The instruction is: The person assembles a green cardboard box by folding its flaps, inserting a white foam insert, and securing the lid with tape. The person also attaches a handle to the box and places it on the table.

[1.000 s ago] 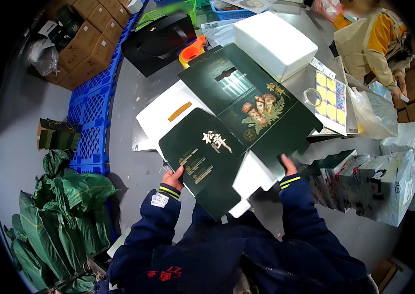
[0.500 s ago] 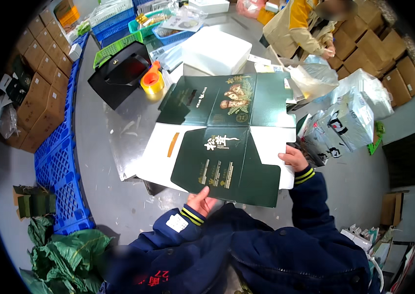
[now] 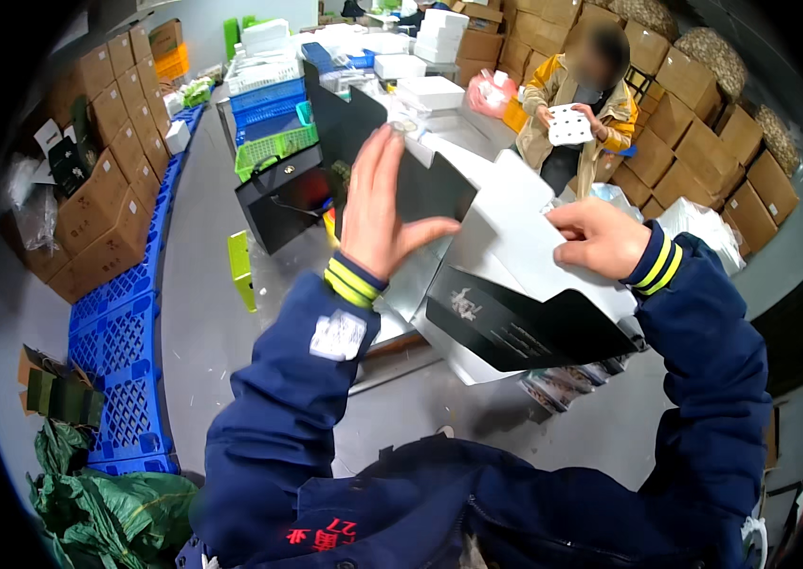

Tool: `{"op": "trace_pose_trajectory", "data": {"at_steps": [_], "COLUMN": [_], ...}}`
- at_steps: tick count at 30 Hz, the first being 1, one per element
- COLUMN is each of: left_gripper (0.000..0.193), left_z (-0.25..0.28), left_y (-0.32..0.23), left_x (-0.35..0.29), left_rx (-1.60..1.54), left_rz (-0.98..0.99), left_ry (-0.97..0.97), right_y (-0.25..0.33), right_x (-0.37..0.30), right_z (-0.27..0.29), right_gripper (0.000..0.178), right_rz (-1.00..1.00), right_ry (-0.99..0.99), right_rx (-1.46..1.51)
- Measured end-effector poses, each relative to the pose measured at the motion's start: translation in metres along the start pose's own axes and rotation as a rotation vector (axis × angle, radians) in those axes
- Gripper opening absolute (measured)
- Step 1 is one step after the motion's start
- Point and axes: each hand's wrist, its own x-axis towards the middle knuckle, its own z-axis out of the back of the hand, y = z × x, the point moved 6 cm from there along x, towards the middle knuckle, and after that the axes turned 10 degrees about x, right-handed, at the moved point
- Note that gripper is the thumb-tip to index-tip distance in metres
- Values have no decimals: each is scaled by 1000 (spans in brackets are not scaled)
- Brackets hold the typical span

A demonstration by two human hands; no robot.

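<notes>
A dark green printed carton blank (image 3: 506, 327) is held up in front of me, partly folded, its white inside facing up. My right hand (image 3: 599, 237) pinches the edge of a white panel between thumb and fingers. My left hand (image 3: 378, 204) is open, fingers straight up and thumb spread, with its palm side at a dark panel on the carton's left. Whether that palm presses on the panel I cannot tell. Just left of this hand stands a black box (image 3: 278, 199) with a handle. A bit of the orange and yellow tape dispenser (image 3: 329, 220) shows behind my left wrist.
Green and blue plastic baskets (image 3: 273, 119) stack at the table's far left. White foam boxes (image 3: 430, 92) stand farther back. A co-worker (image 3: 582, 104) across the table holds a white tray with dark holes. Brown cartons pile up on both sides; blue pallets (image 3: 122, 379) line the left floor.
The carton blank has gone from lying flat and low to raised and partly folded. My left hand let go of its lower edge and rose to its left side. The co-worker now shows more fully.
</notes>
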Motion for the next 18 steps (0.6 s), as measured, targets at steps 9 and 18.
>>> {"op": "trace_pose_trajectory", "data": {"at_steps": [9, 18], "left_gripper": [75, 73], "left_z": [-25, -53], "left_y": [29, 32], "left_x": [38, 50], "left_rx": [392, 429], "left_rz": [-152, -171], "left_ry": [133, 24], "right_y": [-17, -172], "right_x": [34, -15], "right_z": [45, 58], "right_gripper": [41, 28], "right_rz": [37, 219], "right_ry": [-7, -477], "right_rx": [465, 609]}}
